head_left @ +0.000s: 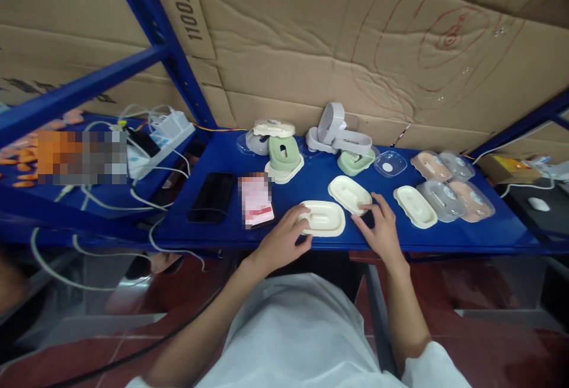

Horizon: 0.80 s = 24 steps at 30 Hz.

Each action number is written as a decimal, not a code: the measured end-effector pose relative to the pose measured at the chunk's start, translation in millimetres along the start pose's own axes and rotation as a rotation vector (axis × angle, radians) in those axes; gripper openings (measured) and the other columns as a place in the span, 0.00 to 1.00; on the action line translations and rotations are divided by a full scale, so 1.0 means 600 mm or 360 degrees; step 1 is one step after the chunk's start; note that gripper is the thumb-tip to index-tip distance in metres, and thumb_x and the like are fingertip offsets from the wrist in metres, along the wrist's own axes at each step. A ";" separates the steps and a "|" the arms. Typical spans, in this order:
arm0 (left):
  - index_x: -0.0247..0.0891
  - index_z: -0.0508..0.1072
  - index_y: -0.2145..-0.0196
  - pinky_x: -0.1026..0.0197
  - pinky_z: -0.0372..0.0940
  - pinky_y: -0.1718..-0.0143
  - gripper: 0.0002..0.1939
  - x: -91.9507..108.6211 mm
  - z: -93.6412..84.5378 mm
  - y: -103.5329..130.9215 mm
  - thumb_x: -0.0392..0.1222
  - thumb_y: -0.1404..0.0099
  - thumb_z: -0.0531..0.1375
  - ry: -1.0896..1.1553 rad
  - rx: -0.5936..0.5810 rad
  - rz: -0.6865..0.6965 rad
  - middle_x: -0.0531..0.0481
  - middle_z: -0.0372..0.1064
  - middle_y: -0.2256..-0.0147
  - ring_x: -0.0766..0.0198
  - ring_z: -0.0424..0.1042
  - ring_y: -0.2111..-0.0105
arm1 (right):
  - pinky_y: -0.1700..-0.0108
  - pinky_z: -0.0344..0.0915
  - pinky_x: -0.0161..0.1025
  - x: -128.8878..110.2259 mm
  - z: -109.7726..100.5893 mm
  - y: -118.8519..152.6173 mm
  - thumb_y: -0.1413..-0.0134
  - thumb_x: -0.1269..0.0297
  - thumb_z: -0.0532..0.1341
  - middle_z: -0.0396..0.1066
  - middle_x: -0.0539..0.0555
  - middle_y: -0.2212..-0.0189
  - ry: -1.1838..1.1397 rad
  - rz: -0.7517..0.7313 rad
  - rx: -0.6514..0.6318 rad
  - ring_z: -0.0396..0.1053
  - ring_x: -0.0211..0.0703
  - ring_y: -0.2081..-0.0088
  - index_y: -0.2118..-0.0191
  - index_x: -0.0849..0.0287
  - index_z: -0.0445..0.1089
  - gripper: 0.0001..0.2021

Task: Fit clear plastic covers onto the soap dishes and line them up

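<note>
Apparently for steadiness, the left hand [287,239], fingers loosely curled, grips one cream dish [326,218] on the worktop [373,235]; the right hand [380,228], half open, pinches another cream dish's [349,194] near end, perhaps to angle it.

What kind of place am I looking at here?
Probably a small workshop or packing area: a blue metal bench before cardboard sheeting, plastic soap-dish-like parts laid out, and a power strip with cables.
</note>
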<state>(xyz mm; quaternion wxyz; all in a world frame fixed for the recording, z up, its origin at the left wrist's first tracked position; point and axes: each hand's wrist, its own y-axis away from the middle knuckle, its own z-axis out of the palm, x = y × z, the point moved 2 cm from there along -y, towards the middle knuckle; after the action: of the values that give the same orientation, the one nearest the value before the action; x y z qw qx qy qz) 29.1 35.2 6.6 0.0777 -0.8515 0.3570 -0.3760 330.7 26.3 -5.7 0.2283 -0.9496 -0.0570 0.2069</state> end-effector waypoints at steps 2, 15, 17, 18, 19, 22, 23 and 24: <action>0.41 0.71 0.53 0.46 0.63 0.30 0.06 -0.001 -0.004 0.003 0.35 0.25 0.58 0.0114 0.0014 0.0006 0.41 0.68 0.40 0.52 0.67 0.34 | 0.33 0.65 0.66 -0.001 0.000 -0.002 0.30 0.49 0.62 0.68 0.66 0.35 -0.0107 -0.0017 -0.0013 0.65 0.64 0.31 0.50 0.55 0.74 0.16; 0.40 0.73 0.50 0.43 0.64 0.31 0.08 -0.005 0.008 -0.017 0.41 0.21 0.56 -0.0102 0.0221 0.0101 0.38 0.67 0.38 0.49 0.66 0.33 | 0.24 0.50 0.65 -0.026 -0.011 0.001 0.29 0.48 0.61 0.36 0.56 0.20 -0.0380 -0.0132 -0.0334 0.40 0.60 0.21 0.23 0.44 0.52 0.35; 0.39 0.74 0.45 0.44 0.64 0.31 0.12 -0.004 0.003 -0.037 0.41 0.20 0.54 -0.0232 0.0218 0.0099 0.38 0.67 0.36 0.49 0.65 0.32 | 0.24 0.49 0.68 -0.035 -0.001 0.003 0.28 0.48 0.60 0.38 0.56 0.20 -0.0304 -0.0204 -0.0366 0.41 0.63 0.21 0.24 0.42 0.56 0.32; 0.38 0.72 0.41 0.45 0.63 0.30 0.15 -0.006 -0.002 -0.049 0.41 0.20 0.53 -0.0316 0.0195 0.0077 0.37 0.66 0.34 0.49 0.64 0.31 | 0.25 0.49 0.70 -0.039 0.004 0.005 0.28 0.48 0.60 0.43 0.56 0.21 -0.0263 -0.0224 -0.0368 0.44 0.63 0.22 0.26 0.42 0.59 0.30; 0.37 0.71 0.38 0.45 0.62 0.29 0.18 -0.010 -0.008 -0.063 0.40 0.20 0.52 -0.0426 0.0171 0.0009 0.37 0.65 0.33 0.50 0.63 0.31 | 0.25 0.50 0.71 -0.041 0.009 0.006 0.28 0.49 0.60 0.48 0.58 0.22 -0.0236 -0.0226 -0.0350 0.47 0.64 0.22 0.28 0.43 0.63 0.27; 0.35 0.64 0.30 0.42 0.58 0.28 0.25 -0.035 -0.033 -0.103 0.39 0.21 0.51 -0.0794 0.0096 -0.0351 0.35 0.61 0.30 0.46 0.59 0.28 | 0.28 0.59 0.67 -0.038 0.017 0.009 0.28 0.53 0.60 0.62 0.63 0.31 -0.0304 -0.0166 -0.0208 0.56 0.62 0.26 0.37 0.49 0.69 0.19; 0.32 0.63 0.30 0.38 0.56 0.28 0.26 -0.044 -0.040 -0.114 0.38 0.23 0.53 -0.0834 0.0095 -0.0409 0.31 0.59 0.29 0.41 0.58 0.28 | 0.30 0.63 0.64 -0.034 0.018 0.010 0.29 0.54 0.61 0.63 0.64 0.34 -0.0358 -0.0150 -0.0152 0.59 0.61 0.27 0.40 0.51 0.69 0.17; 0.30 0.63 0.30 0.34 0.55 0.29 0.28 -0.053 -0.046 -0.125 0.37 0.24 0.55 -0.0876 0.0077 -0.0461 0.29 0.58 0.29 0.37 0.58 0.28 | 0.31 0.65 0.62 -0.030 0.017 0.011 0.30 0.54 0.62 0.64 0.65 0.36 -0.0406 -0.0138 -0.0093 0.60 0.60 0.28 0.43 0.52 0.69 0.15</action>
<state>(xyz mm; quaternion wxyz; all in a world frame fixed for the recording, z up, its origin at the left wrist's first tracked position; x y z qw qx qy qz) 36.3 115.1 37.5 0.1372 -0.9613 0.1886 -0.1468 310.3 21.2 -10.4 0.2002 -0.9185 -0.1326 0.3141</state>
